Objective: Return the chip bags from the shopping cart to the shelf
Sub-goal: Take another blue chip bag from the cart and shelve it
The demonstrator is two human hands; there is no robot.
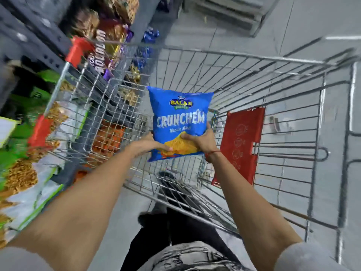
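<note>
My left hand (154, 144) and right hand (201, 141) both clasp the blue chip bag (178, 122) by its lower corners, the fingers behind it hidden. It rises toward twelve o'clock above the wire shopping cart (273, 133). The shelf (39, 94) at nine o'clock is blurred.

The chip bag (178, 122) is shiny blue plastic. The cart (244, 79) is bare grey metal wire with a red plastic flap (241, 141).

Blue Crunchem chip bag (178, 122), puffed and sealed, upright, front label facing camera, above wire shopping cart (244, 79)
</note>
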